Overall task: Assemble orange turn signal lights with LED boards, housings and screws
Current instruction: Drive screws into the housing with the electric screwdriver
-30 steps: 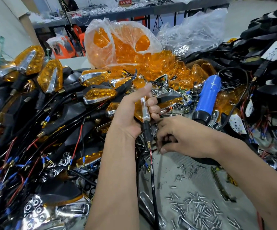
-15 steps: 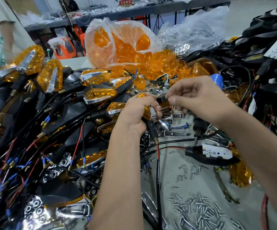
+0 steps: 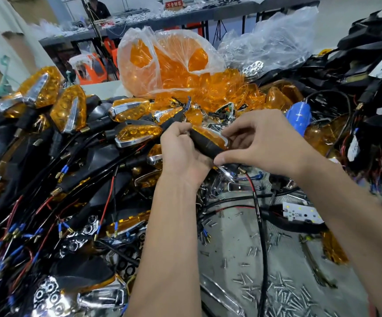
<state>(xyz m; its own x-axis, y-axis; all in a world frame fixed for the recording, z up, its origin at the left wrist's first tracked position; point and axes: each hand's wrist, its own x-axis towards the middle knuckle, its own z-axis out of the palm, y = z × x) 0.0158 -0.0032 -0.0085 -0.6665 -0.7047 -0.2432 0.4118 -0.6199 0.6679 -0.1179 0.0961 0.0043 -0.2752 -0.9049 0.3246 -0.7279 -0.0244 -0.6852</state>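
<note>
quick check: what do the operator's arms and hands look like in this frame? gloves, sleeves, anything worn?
Both hands are bare: no gloves on the left hand or the right hand. Both forearms are uncovered as far as the frame edge, so no sleeve shows. No watch, ring, wristband or marking is visible on either.

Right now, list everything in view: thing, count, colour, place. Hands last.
Turn signal in hand: one, orange lens, black housing, centre, gripped by both hands.
Finished signals: many, orange and chrome, piled left.
Bag of lenses: one, clear with orange lenses, back centre.
Screwdriver: one, blue, right of centre.
LED board: one, white, right, lying on a black housing.
Screws: many, silver, scattered at bottom.
Left hand: holds the signal.
Right hand: pinches the signal's housing.
</note>
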